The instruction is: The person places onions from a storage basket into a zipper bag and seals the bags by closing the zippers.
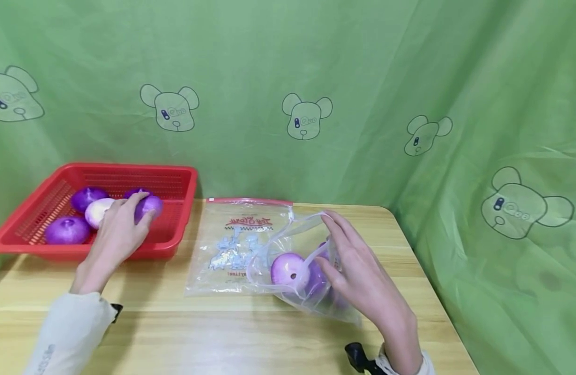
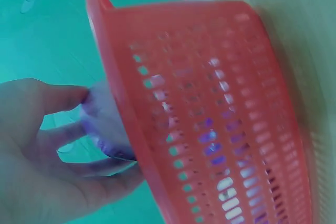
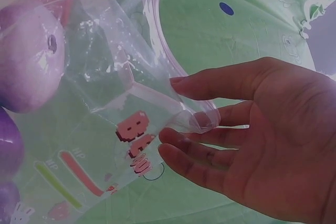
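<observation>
At the red basket [image 1: 185, 208] on the left, my left hand [image 1: 121, 224] grips a purple onion [image 1: 152, 207]. In the left wrist view thumb and fingers curve round this onion [image 2: 105, 116], just above the basket's rim. Several more onions lie in the basket, among them a purple one [image 1: 67, 230] and a whitish one [image 1: 97, 211]. My right hand [image 1: 363, 276] pinches the mouth of a clear plastic bag [image 3: 100, 145], thumb and fingers at its edge. Inside the bag are several purple onions, one pale purple [image 1: 285, 268] near the opening.
A flat clear zip bag [image 1: 199, 271] with a red top edge and printed figures lies on the wooden table [image 1: 175, 323], between the basket and the held bag. Green curtains [image 1: 250, 52] with bear outlines stand behind and to the right.
</observation>
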Demonstrator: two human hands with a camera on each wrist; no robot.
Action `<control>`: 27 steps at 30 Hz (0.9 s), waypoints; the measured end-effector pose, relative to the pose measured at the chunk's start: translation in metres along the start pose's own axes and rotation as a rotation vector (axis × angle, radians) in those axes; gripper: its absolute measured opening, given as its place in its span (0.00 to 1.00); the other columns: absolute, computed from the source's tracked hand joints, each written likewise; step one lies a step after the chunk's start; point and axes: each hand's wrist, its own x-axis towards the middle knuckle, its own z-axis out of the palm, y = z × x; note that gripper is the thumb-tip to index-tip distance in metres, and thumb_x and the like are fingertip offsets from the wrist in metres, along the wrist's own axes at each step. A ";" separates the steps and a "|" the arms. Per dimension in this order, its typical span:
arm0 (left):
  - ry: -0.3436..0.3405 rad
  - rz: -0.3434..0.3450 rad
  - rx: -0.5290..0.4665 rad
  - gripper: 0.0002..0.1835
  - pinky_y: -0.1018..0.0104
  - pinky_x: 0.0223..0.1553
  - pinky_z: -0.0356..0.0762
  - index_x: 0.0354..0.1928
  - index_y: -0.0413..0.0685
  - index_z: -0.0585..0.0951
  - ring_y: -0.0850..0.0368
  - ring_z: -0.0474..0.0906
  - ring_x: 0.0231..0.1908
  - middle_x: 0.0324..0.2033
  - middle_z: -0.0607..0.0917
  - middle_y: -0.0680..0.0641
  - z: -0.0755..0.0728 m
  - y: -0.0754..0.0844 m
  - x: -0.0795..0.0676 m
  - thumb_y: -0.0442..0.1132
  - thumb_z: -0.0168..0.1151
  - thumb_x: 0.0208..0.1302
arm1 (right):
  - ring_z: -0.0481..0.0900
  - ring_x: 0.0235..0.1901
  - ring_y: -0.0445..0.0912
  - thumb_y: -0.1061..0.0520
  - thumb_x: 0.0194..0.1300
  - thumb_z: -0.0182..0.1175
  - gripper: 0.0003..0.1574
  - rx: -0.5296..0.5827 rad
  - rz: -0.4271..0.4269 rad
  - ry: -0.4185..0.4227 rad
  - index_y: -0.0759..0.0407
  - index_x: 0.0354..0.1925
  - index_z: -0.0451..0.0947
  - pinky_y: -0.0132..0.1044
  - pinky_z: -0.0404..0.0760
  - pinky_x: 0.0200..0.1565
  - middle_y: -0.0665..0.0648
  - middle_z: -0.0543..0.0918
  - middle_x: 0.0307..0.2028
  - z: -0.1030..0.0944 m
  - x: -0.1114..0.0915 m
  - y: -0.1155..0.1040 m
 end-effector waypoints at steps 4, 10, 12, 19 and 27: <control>0.066 0.055 -0.054 0.26 0.29 0.58 0.61 0.70 0.40 0.68 0.28 0.63 0.62 0.60 0.69 0.25 0.006 0.015 -0.003 0.40 0.53 0.74 | 0.59 0.72 0.57 0.61 0.60 0.70 0.53 0.000 0.001 -0.001 0.63 0.76 0.53 0.53 0.63 0.69 0.61 0.56 0.75 0.000 -0.001 0.001; 0.128 0.098 -0.110 0.24 0.35 0.58 0.64 0.67 0.41 0.73 0.32 0.67 0.60 0.58 0.74 0.29 0.010 0.038 -0.005 0.39 0.57 0.72 | 0.59 0.72 0.56 0.60 0.61 0.69 0.53 0.001 -0.011 0.002 0.64 0.76 0.53 0.52 0.63 0.70 0.62 0.57 0.75 -0.001 -0.001 0.000; 0.132 0.104 -0.119 0.24 0.35 0.58 0.64 0.66 0.41 0.73 0.33 0.69 0.60 0.58 0.76 0.30 0.010 0.045 -0.006 0.40 0.58 0.71 | 0.59 0.72 0.56 0.60 0.61 0.69 0.52 -0.001 -0.010 0.002 0.65 0.76 0.53 0.52 0.62 0.70 0.62 0.57 0.75 -0.002 -0.001 0.000; 0.147 0.067 -0.139 0.27 0.45 0.44 0.73 0.66 0.43 0.72 0.40 0.76 0.44 0.55 0.79 0.35 0.011 0.064 -0.022 0.47 0.61 0.69 | 0.58 0.73 0.56 0.59 0.62 0.68 0.52 0.004 -0.001 -0.007 0.63 0.76 0.52 0.51 0.62 0.70 0.61 0.55 0.76 -0.001 -0.001 -0.001; 0.115 0.093 -0.192 0.29 0.65 0.25 0.73 0.62 0.44 0.72 0.51 0.75 0.27 0.46 0.83 0.39 0.020 0.095 -0.036 0.54 0.64 0.67 | 0.59 0.73 0.55 0.60 0.62 0.67 0.50 -0.004 -0.016 0.003 0.64 0.75 0.54 0.50 0.62 0.70 0.61 0.57 0.75 0.000 0.000 -0.001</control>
